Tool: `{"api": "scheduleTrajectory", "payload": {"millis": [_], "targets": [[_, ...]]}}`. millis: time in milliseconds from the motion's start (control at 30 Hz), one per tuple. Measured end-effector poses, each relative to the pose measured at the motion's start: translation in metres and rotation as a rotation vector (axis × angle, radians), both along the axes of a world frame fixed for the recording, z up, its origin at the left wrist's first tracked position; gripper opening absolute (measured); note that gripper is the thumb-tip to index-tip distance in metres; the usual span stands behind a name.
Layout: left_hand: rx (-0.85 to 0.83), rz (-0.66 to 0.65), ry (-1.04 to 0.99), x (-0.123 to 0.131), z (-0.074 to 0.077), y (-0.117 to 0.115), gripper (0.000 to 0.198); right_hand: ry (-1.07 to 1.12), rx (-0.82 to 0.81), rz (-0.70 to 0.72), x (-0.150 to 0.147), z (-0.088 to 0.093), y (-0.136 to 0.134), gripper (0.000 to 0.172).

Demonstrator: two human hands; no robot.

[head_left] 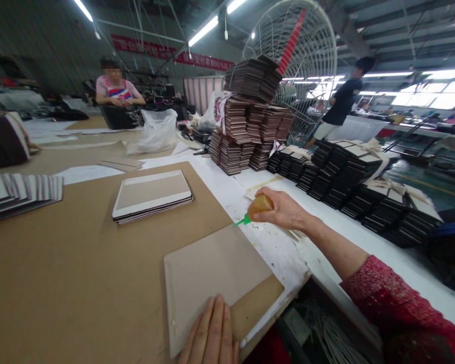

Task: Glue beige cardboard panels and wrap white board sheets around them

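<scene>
My right hand [280, 210] is wrapped round a squeeze bottle [260, 207] of yellow-brown stuff. Its green nozzle [241, 221] points left and meets the far edge of a flat beige panel [216, 268], as far as I can tell. Fingers stretched out, my left hand [212, 333] lies flat on the near edge of that panel. A thin glossy line runs down the panel's left edge. Beyond it, a small stack of beige panels with white borders [151, 194] rests on the brown board [79, 263].
Bundled brown pieces [250, 121] are piled high at the back. Rows of black-edged bundles [349, 172] line the right side. A fanned stack [18, 194] sits at the left. A large fan [296, 55] and a seated co-worker [117, 93] are behind; another person [343, 103] stands at right.
</scene>
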State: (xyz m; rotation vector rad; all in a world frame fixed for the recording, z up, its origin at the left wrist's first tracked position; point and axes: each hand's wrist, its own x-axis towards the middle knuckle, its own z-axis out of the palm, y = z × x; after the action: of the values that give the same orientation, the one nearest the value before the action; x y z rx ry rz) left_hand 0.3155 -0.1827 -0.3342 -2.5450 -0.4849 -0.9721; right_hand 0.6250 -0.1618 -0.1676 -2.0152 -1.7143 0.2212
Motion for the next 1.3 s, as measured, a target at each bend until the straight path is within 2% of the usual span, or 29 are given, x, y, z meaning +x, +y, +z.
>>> {"api": "scheduleTrajectory", "payload": {"millis": [200,667,1300], "targets": [[0.071,-0.040,0.073,-0.005,0.004,0.006,0.041,-0.004,-0.012,-0.001,0.002,0.000,-0.002,0.044],[0.050,-0.056,0.088,-0.006,0.011,0.004,0.047,-0.026,-0.106,0.031,0.002,0.017,-0.018,0.047],[0.035,-0.033,0.144,-0.010,0.004,0.002,0.048,0.030,-0.226,0.046,-0.006,0.032,-0.050,0.041]]}}
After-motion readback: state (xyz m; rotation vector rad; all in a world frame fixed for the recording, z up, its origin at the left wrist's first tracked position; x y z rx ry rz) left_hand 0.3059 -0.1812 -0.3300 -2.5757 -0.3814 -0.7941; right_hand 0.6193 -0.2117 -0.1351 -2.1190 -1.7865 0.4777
